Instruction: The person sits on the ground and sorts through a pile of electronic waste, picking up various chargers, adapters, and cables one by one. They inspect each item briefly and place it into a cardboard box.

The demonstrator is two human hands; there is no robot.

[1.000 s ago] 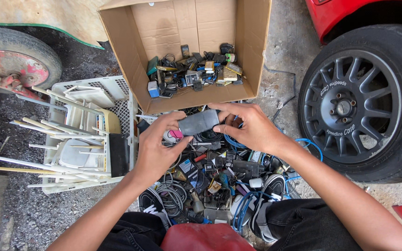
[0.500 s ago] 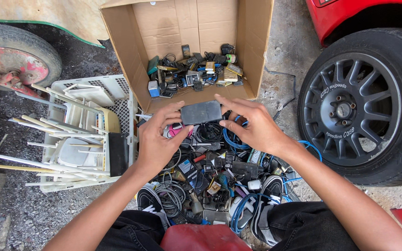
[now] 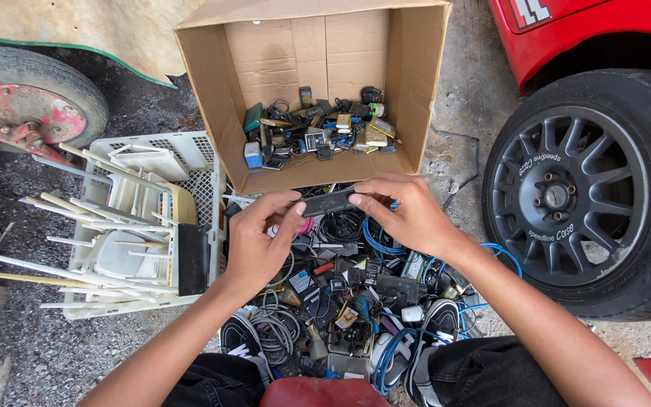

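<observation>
Both my hands hold a flat black device (image 3: 327,201), like a small phone or battery pack, edge-on just in front of the cardboard box (image 3: 212,113). My left hand (image 3: 259,240) pinches its left end with thumb and fingers. The right end sits between the fingertips of my right hand (image 3: 408,215). Below my hands lies a heap of cables, chargers and small electronic parts (image 3: 340,301) on the ground between my knees. The box lies open toward me and holds several small electronic pieces (image 3: 314,136).
A white plastic crate (image 3: 190,181) full of white plastic strips stands to the left. A car's black wheel (image 3: 566,196) and red body (image 3: 589,30) are at the right. An old red-hubbed wheel (image 3: 28,109) is at the far left. Gravel and concrete lie underneath.
Both hands have carried the black device up and away from me, toward the box's open front, and it has turned from face-up to nearly edge-on.
</observation>
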